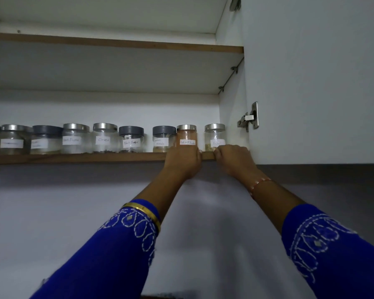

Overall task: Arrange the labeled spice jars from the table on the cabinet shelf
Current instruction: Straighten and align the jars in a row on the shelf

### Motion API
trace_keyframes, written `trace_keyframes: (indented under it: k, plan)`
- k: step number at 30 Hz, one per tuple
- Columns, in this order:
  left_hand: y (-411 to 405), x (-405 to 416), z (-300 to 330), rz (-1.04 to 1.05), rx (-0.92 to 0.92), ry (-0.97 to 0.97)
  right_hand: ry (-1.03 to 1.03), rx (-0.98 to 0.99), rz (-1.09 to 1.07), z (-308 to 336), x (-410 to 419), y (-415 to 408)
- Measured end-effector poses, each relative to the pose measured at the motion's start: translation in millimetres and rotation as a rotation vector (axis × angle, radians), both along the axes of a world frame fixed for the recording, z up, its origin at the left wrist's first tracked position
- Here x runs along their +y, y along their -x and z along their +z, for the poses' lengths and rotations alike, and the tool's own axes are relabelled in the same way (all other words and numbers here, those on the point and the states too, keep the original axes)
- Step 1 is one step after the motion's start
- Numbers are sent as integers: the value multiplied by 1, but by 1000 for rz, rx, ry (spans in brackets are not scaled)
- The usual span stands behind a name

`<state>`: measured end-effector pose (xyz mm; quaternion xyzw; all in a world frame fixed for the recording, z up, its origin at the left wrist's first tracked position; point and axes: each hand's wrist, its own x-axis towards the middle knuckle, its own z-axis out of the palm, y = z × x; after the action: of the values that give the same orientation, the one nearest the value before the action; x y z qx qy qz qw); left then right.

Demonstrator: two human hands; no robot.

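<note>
Head view: both hands reached up to the cabinet shelf (73, 158), where labeled spice jars stood in a row. Left hand (183, 159) gripped the red chili powder jar (186, 137) at its base; right hand (233, 156) clasped the rightmost jar (214, 135).

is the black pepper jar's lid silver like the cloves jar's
No, the black pepper jar has a dark grey lid, while the cloves jar beside it on the shelf has a shiny silver one.
</note>
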<state>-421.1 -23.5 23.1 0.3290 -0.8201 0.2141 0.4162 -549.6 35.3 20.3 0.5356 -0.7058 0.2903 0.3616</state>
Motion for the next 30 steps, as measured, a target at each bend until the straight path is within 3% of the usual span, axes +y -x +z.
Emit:
trace_keyframes:
  k: [2, 6, 15, 24, 30]
  plan:
    - [-16, 5, -6, -62, -38, -5, 9, 82, -21, -10, 6, -7]
    - [-54, 14, -12, -144, -92, -49, 29, 52, 37, -20, 15, -24]
    - [-150, 3, -27, -56, -206, -134, -73, 151, -54, -32, 7, -102]
    - [-267, -31, -28, -187, 28, -16, -103, 293, -37, -36, -28, -217]
    - [-325, -36, -29, -146, 61, -11, -135, 363, -1, -38, -37, -281]
